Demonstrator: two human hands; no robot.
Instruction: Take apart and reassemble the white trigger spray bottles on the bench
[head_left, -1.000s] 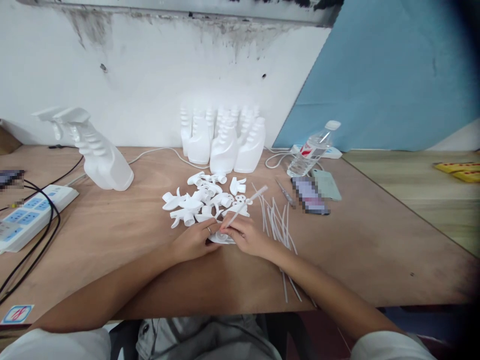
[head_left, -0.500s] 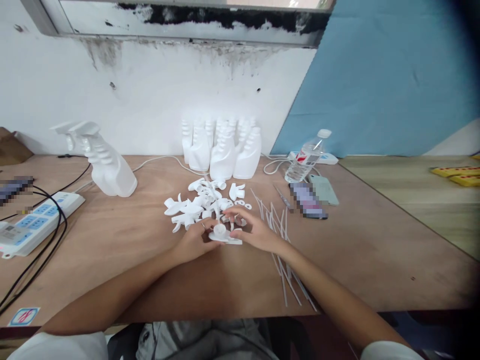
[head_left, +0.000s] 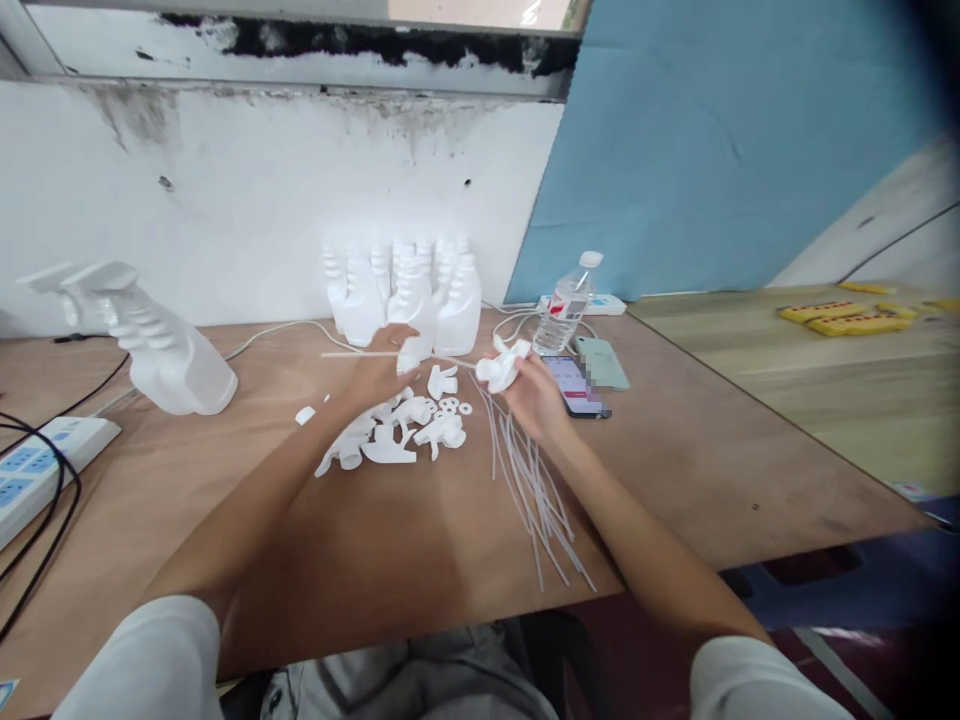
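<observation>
My right hand [head_left: 532, 395] is closed around a white trigger sprayer head [head_left: 499, 368], raised above the table. A thin white tube [head_left: 454, 360] sticks out leftward from that head. It lines up with the length of tube [head_left: 349, 355] crossing my left hand [head_left: 379, 368], whose fingers curl around it. A white piece [head_left: 412, 357] shows at my left fingertips, hard to separate from the bottles behind. Below my hands lies a pile of white sprayer heads [head_left: 390, 430] with small white rings [head_left: 448, 405]. Loose thin tubes [head_left: 532, 490] lie to the right.
Several white bottles [head_left: 457, 310] stand against the wall. On the left, bottles with sprayer heads [head_left: 180, 350] stand near a power strip [head_left: 52, 455] and black cables. A clear water bottle [head_left: 564, 310], a phone [head_left: 574, 385] and a pale green phone-like item [head_left: 602, 362] are at right.
Both hands have risen from the front of the pile and moved apart. A sprayer head with a tube is now held up between them. The camera view has turned right.
</observation>
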